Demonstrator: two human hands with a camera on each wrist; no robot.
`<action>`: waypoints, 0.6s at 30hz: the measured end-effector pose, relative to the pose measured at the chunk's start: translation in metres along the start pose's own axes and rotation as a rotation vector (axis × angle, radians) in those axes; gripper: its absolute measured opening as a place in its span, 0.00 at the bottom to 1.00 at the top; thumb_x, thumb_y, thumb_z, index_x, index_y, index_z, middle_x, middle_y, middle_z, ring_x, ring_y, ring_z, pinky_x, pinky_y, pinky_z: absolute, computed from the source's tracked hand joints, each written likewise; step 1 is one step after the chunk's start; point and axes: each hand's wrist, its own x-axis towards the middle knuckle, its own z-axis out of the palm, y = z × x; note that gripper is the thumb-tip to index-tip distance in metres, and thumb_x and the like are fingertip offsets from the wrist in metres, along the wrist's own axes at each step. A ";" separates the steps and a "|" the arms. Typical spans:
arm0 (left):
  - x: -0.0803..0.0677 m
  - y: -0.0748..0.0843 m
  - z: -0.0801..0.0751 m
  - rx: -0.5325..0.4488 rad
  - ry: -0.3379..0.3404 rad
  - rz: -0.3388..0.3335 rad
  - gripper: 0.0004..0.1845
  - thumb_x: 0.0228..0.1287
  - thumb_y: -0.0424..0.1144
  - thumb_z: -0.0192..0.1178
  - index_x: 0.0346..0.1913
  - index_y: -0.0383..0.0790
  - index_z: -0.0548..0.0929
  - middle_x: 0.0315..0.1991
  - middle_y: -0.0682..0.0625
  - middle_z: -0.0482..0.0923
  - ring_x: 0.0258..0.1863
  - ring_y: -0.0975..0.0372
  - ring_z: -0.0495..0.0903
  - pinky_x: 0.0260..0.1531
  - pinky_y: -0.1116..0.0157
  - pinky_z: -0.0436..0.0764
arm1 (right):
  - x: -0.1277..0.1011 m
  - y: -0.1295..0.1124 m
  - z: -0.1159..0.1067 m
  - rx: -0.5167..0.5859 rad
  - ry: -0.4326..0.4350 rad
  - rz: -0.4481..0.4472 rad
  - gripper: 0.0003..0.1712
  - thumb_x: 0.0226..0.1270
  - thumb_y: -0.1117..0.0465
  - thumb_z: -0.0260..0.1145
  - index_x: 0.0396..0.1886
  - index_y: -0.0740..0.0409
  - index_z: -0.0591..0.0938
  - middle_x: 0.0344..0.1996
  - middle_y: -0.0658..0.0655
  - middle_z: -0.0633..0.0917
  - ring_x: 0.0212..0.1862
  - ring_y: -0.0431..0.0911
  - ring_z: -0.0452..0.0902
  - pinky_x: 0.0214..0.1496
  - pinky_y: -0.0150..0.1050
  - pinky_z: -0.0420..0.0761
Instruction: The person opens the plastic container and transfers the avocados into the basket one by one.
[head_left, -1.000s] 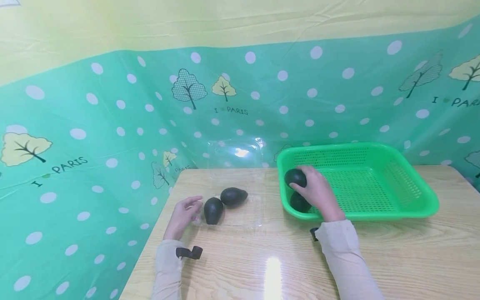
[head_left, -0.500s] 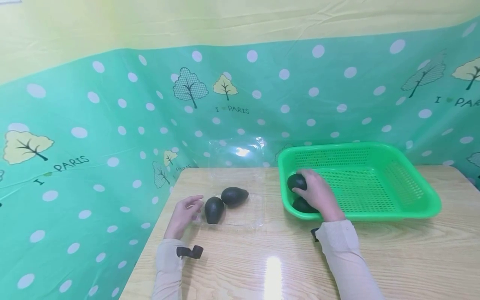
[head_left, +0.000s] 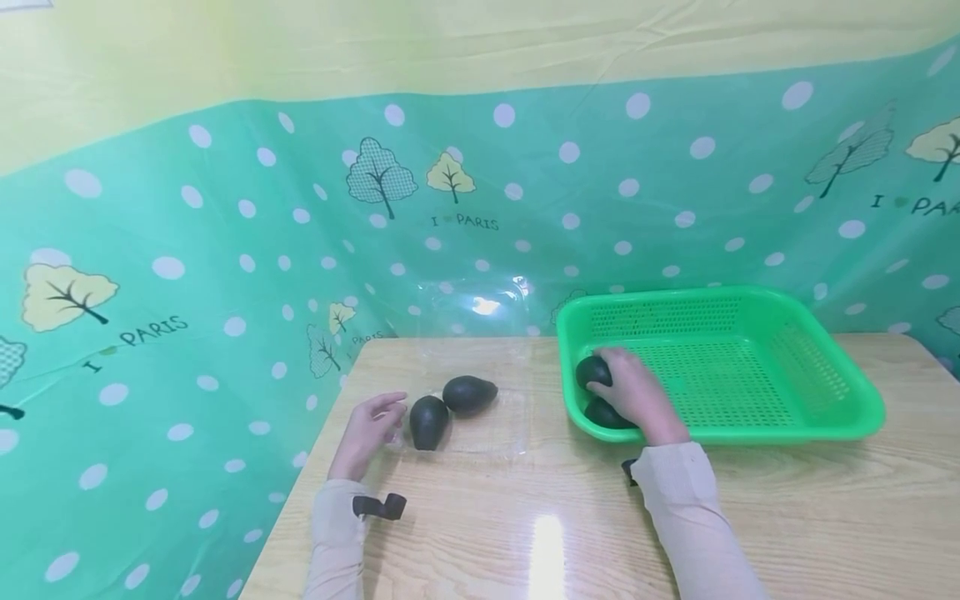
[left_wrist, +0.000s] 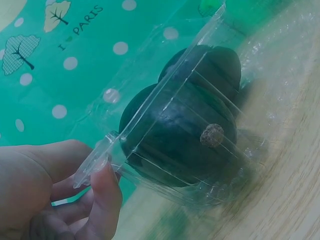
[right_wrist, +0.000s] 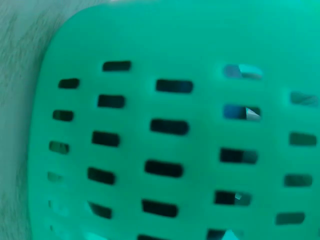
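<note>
Inside the green basket (head_left: 750, 367), at its left corner, I am seeing my right hand (head_left: 637, 393) grasping an avocado (head_left: 592, 371); left of the basket, my left hand (head_left: 367, 429) is pinching the clear plastic tray (left_wrist: 200, 125).

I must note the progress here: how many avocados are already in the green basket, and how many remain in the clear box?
One avocado already lies in the green basket. The right hand grips a second avocado low inside the basket. Two avocados are left in the clear plastic box, whose edge the left hand pinches.
</note>
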 end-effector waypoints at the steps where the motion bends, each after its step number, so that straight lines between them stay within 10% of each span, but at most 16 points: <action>1: 0.000 0.000 0.000 0.003 -0.002 0.002 0.21 0.73 0.42 0.57 0.65 0.39 0.76 0.57 0.38 0.78 0.47 0.52 0.78 0.37 0.66 0.83 | 0.000 0.000 0.000 -0.006 -0.003 -0.003 0.29 0.66 0.64 0.68 0.64 0.70 0.73 0.61 0.73 0.75 0.64 0.67 0.69 0.66 0.63 0.71; 18: -0.001 0.001 -0.001 -0.002 -0.014 0.007 0.21 0.74 0.41 0.56 0.66 0.39 0.75 0.58 0.37 0.77 0.50 0.50 0.77 0.38 0.65 0.83 | -0.001 -0.002 -0.001 -0.001 0.003 -0.003 0.24 0.69 0.65 0.65 0.61 0.71 0.75 0.61 0.73 0.74 0.65 0.69 0.65 0.66 0.65 0.69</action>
